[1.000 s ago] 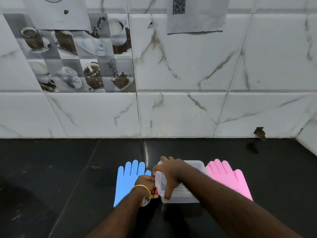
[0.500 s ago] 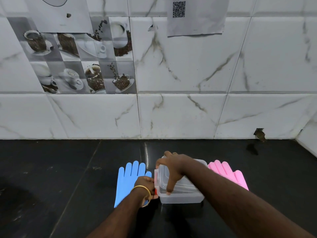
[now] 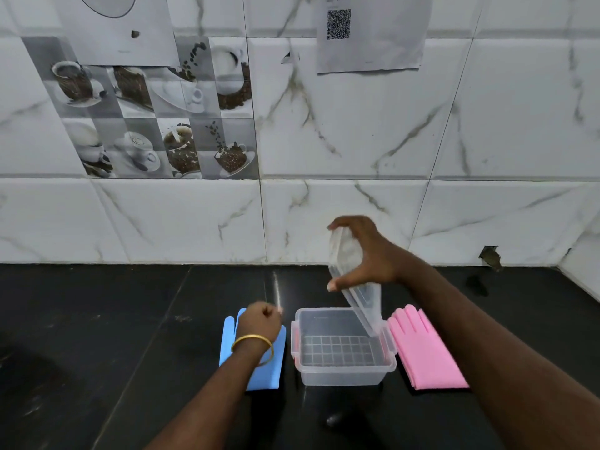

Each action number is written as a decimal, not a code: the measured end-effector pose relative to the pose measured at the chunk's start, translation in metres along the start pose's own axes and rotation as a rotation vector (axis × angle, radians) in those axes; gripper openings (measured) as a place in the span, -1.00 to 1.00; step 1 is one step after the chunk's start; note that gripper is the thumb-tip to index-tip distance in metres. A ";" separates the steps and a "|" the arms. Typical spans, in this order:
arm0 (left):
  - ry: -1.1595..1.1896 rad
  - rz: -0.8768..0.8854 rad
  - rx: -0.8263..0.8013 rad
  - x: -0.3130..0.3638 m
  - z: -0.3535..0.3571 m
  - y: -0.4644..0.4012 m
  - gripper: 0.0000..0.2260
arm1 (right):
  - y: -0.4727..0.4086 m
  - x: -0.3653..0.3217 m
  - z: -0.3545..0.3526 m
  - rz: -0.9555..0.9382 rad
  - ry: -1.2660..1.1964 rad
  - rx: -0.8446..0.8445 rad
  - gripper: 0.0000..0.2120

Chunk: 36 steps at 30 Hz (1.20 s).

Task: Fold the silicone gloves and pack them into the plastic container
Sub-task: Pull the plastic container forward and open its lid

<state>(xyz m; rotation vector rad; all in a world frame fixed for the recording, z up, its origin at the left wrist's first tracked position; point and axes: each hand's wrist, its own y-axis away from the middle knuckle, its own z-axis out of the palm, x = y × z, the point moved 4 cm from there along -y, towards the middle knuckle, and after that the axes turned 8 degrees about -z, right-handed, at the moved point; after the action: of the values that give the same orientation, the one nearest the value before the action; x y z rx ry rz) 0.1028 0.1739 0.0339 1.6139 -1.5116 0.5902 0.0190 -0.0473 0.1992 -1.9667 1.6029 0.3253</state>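
Observation:
A clear plastic container [image 3: 344,371] with red side clips stands open on the black counter, nothing inside it. My right hand [image 3: 367,254] grips its clear lid [image 3: 355,280], held tilted on edge above the container's far right corner. A blue silicone glove [image 3: 269,368] lies flat to the left of the container, partly hidden under my left hand [image 3: 261,321]. That hand hovers above the blue glove with fingers curled and holds nothing. A pink silicone glove [image 3: 422,352] lies flat to the right of the container.
The black counter [image 3: 97,319] runs back to a white marble-tiled wall [image 3: 324,206]. A side wall closes the far right corner. A paper sheet with a QR code [image 3: 370,30] hangs on the wall.
My right hand has lifted the lid off the container and tilted it upright. My left hand has let go of the container's left side and pulled back over the blue glove.

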 end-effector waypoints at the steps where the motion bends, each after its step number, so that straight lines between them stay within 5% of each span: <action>1: 0.076 0.036 0.006 0.012 -0.005 0.002 -0.70 | 0.001 -0.002 -0.009 -0.018 -0.082 0.083 -0.05; 4: 0.376 -0.092 -0.224 0.048 -0.005 0.015 -0.69 | 0.002 -0.001 -0.023 -0.024 -0.379 0.234 -0.08; 8: 0.500 -0.217 -0.488 0.086 -0.004 0.027 -0.75 | 0.007 0.010 -0.023 -0.069 -0.598 0.337 -0.06; 15: 0.447 -0.086 -0.288 0.100 -0.018 0.000 -0.87 | 0.033 0.053 -0.012 0.173 -0.739 0.437 -0.09; 19: 0.390 -0.063 -0.207 0.091 -0.005 -0.019 -0.86 | 0.045 0.084 0.019 0.448 -0.654 0.455 -0.39; 25: 0.265 -0.081 -0.123 0.067 0.022 -0.045 -0.92 | 0.040 0.118 0.045 0.623 -0.587 0.467 -0.81; 36: 0.194 -0.346 -0.196 0.044 0.061 -0.084 -0.47 | 0.022 0.202 0.098 0.891 -0.497 0.272 -0.53</action>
<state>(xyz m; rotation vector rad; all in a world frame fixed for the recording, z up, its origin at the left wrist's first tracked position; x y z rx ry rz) 0.1791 0.0933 0.0153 1.5687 -1.0809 0.3797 0.0645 -0.1583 0.0080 -0.7833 1.9401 0.8072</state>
